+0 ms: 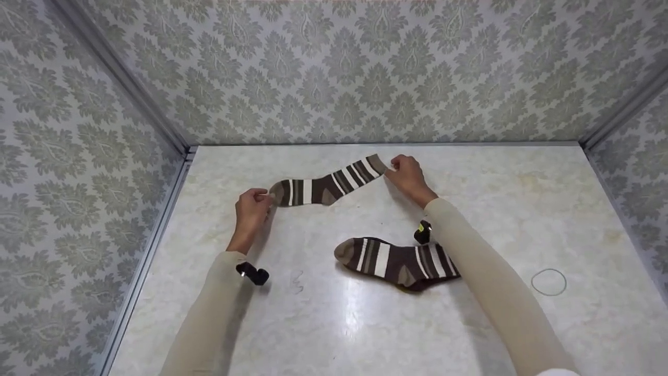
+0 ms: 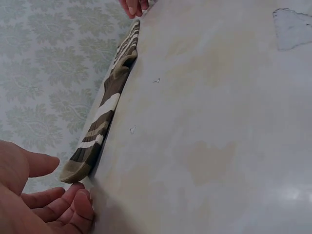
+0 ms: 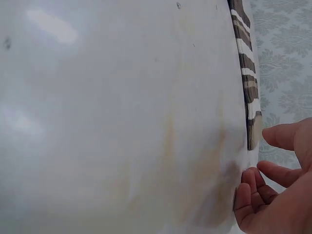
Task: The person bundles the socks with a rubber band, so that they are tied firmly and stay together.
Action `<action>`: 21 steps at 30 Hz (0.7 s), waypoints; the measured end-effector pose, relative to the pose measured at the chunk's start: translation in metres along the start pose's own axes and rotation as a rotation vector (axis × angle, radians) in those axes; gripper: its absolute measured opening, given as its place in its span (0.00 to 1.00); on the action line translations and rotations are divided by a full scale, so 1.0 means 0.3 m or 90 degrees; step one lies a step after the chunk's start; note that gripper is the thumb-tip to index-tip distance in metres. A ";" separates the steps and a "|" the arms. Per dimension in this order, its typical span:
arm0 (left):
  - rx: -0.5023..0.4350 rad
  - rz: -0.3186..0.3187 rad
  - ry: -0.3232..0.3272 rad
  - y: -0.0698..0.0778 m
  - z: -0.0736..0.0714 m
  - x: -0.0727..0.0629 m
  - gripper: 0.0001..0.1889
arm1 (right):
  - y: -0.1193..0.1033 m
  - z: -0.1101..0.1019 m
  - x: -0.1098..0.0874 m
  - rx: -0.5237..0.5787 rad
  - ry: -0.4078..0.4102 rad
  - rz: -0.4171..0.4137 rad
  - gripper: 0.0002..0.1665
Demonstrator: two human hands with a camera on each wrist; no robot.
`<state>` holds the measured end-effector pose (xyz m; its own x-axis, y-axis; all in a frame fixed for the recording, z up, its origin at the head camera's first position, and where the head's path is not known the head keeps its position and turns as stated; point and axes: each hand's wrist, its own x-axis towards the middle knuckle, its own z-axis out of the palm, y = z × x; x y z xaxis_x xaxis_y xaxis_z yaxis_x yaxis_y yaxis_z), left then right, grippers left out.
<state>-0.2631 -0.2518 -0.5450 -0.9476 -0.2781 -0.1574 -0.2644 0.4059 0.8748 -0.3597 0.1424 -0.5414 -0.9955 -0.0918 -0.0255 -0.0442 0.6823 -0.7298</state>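
Note:
A striped sock (image 1: pixel 318 189) in brown, white and olive lies flat near the back of the table, toe to the left and cuff to the right. My left hand (image 1: pixel 252 211) is at its toe; in the left wrist view the thumb (image 2: pixel 44 165) stands apart from the fingertips, which are close to the toe or touch it. Beside the cuff is my right hand (image 1: pixel 408 177). Its thumb (image 3: pixel 280 135) and fingers are spread in the right wrist view, with a gap between them and no cloth in it. More striped socks (image 1: pixel 396 263), apparently stacked, lie nearer, partly under the right forearm.
A thin round band (image 1: pixel 548 282) lies on the table (image 1: pixel 292 329) at the right. A small squiggly mark or thread (image 1: pixel 297 282) is at the left. Patterned walls (image 1: pixel 334 73) enclose the back and sides. Each wrist bears a small black camera (image 1: pixel 252 273).

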 end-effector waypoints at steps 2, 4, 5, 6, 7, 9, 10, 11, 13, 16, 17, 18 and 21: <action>0.016 0.011 0.012 -0.002 0.009 0.009 0.21 | -0.013 0.014 0.000 -0.025 -0.004 -0.004 0.23; 0.033 0.020 0.028 -0.018 0.021 0.036 0.19 | -0.024 0.028 -0.004 -0.057 -0.001 -0.009 0.23; 0.045 0.023 0.038 -0.033 0.029 0.056 0.19 | -0.028 0.035 -0.007 -0.074 0.003 -0.012 0.22; 0.055 0.024 0.044 -0.048 0.038 0.076 0.18 | -0.032 0.041 -0.011 -0.088 0.009 -0.011 0.22; 0.064 0.025 0.043 -0.059 0.045 0.097 0.18 | -0.035 0.046 -0.014 -0.097 0.016 -0.009 0.21; 0.086 0.029 0.036 -0.095 0.064 0.145 0.16 | -0.036 0.054 -0.018 -0.113 0.036 -0.003 0.17; 0.097 0.030 0.029 -0.109 0.071 0.161 0.15 | -0.034 0.058 -0.019 -0.116 0.045 0.000 0.16; 0.108 0.034 0.024 -0.123 0.078 0.176 0.14 | -0.032 0.060 -0.021 -0.113 0.054 0.003 0.14; 0.117 0.047 0.009 -0.130 0.082 0.179 0.11 | -0.024 0.064 -0.024 -0.100 0.068 0.000 0.11; 0.113 0.064 -0.001 -0.099 0.068 0.132 0.09 | 0.005 0.071 -0.016 -0.060 0.075 -0.023 0.08; 0.108 0.068 -0.004 -0.077 0.060 0.103 0.09 | 0.024 0.076 -0.007 -0.046 0.074 -0.038 0.06; 0.105 0.072 -0.005 -0.059 0.053 0.076 0.09 | 0.038 0.078 -0.002 -0.037 0.068 -0.046 0.06; 0.098 0.075 -0.011 -0.011 0.036 0.003 0.08 | 0.052 0.071 0.001 -0.040 0.022 -0.050 0.07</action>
<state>-0.2650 -0.2440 -0.5529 -0.9762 -0.2062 -0.0674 -0.1746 0.5629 0.8078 -0.3588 0.1375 -0.5674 -0.9910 -0.1222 0.0548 -0.1264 0.7182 -0.6842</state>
